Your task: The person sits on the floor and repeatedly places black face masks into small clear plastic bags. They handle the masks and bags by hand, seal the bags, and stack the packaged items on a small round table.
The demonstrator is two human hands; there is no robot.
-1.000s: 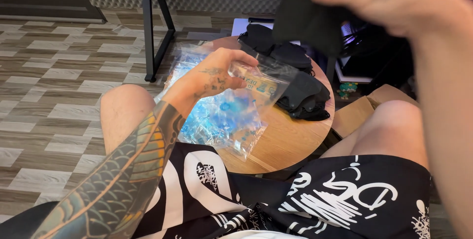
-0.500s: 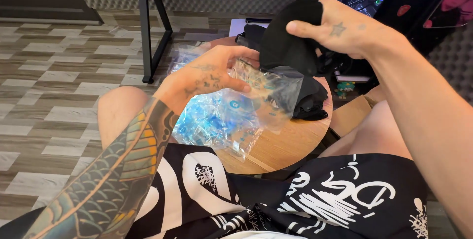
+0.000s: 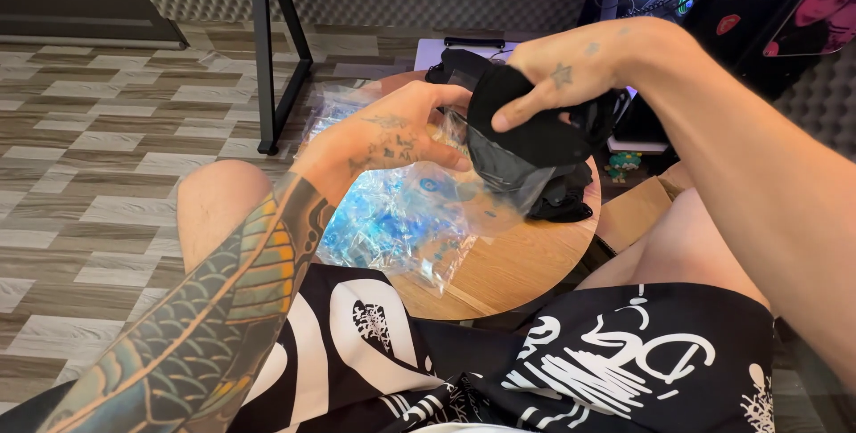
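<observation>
The round wooden counter [image 3: 526, 263] sits between the person's bare knees and serves as the landmark for everything else. Above its far half, the right hand [image 3: 580, 72] grips a bunched black cloth item [image 3: 526, 125], fingers [image 3: 522, 112] curled down over the top of it and closed on the fabric. The lower end of that black item sits inside the mouth of a clear plastic bag [image 3: 499, 179], which hangs just over the counter's middle.

The left hand [image 3: 392, 134], at the counter's left edge, pinches the rim of the clear bag, its fingers narrow, with the thumb pressed against the plastic near the black cloth. The two hands are close together, the bag's opening stretched between them.

On the counter's left side, under the left wrist, lies a heap of clear bags with blue print [image 3: 392, 223], spilling a little over the edge. More black cloth [image 3: 562, 201] lies piled at the counter's far right. A cardboard box [image 3: 642, 210] stands just to the right of the counter, and a black metal leg [image 3: 267, 58] stands on the patterned floor [image 3: 89, 165] beyond its left side.
</observation>
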